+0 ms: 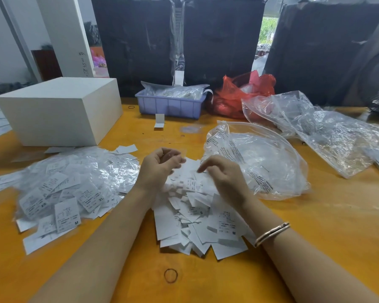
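Note:
A loose pile of white printed size labels (pixel 197 217) lies on the orange table in front of me. My left hand (pixel 159 166) hovers over the pile's far edge with its fingers curled and blurred. Whether it holds a label cannot be told. My right hand (pixel 224 174) is just to the right, palm down, its fingers bent loosely onto the top of the pile and the index fingertip touching a label. A bangle (pixel 271 234) is on my right wrist. A second, wider heap of labels in clear sleeves (pixel 70 189) spreads at the left.
A white box (pixel 59 110) stands at the back left and a lilac bin (pixel 169 106) of bagged items at the back centre. A red bag (pixel 243 92) and clear plastic bags (pixel 260 162) fill the right. A rubber band (pixel 170 275) lies near the front edge.

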A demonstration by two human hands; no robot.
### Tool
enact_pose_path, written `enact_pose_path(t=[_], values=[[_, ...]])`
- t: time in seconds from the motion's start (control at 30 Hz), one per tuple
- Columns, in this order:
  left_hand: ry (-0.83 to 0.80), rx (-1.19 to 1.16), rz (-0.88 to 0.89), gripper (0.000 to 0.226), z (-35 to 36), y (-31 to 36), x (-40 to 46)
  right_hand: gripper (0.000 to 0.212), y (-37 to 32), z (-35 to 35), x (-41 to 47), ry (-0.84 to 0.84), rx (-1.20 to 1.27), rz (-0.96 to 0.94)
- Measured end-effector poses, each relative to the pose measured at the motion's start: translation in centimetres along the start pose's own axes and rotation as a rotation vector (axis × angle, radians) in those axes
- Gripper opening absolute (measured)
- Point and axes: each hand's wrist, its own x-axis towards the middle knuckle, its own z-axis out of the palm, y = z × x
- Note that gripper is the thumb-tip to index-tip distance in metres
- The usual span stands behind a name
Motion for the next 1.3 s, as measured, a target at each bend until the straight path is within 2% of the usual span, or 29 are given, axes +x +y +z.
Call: enact_pose_path(t=[0.07,0.13,0.2,0.27,0.33,0.43,0.5,0.77,0.87,1.07,1.17,1.3], values=[[0.007,0.002,0.007,0.008,-0.1,0.0,0.1,0.023,0.2,0.6,-0.1,-0.169,-0.312,-0.055],[0.004,0.016,0.018,0.01,-0.1,0.1,0.1,0.04,0.3,1.0,-0.1,-0.274,-0.595,-0.072],[-0.001,0.03,0.023,0.011,-0.1,0.2,0.1,0.047,0.1,1.2,-0.1,-0.302,-0.702,-0.066],[-0.007,0.018,0.011,0.012,-0.1,0.3,0.0,0.042,-0.1,1.3,-0.3,-0.261,-0.695,-0.093],[-0.014,0.01,0.007,0.013,-0.1,0.3,0.0,0.029,-0.2,1.3,-0.3,-0.208,-0.575,-0.109],[-0.026,0.015,0.026,0.009,-0.1,0.3,-0.1,0.017,-0.4,1.1,-0.1,-0.167,-0.195,0.02],[-0.042,0.009,0.038,0.006,-0.1,0.3,-0.1,0.015,-0.5,0.6,0.1,-0.099,0.018,0.096],[-0.161,0.046,0.045,0.009,0.1,0.3,-0.5,0.016,-0.4,-1.3,0.6,0.146,0.502,0.16],[-0.194,0.048,0.036,0.012,0.2,0.3,-0.6,0.017,-0.2,-1.5,0.7,0.206,0.577,0.182],[-0.214,0.103,0.073,0.015,0.1,0.3,-0.7,0.03,0.1,-0.9,0.5,0.127,0.466,0.264],[-0.217,0.123,0.087,0.016,-0.1,0.4,-0.7,0.031,0.2,-1.0,0.5,0.142,0.461,0.272],[-0.211,0.149,0.102,0.02,-0.1,0.4,-0.6,0.025,0.3,-1.3,0.7,0.186,0.616,0.292]])
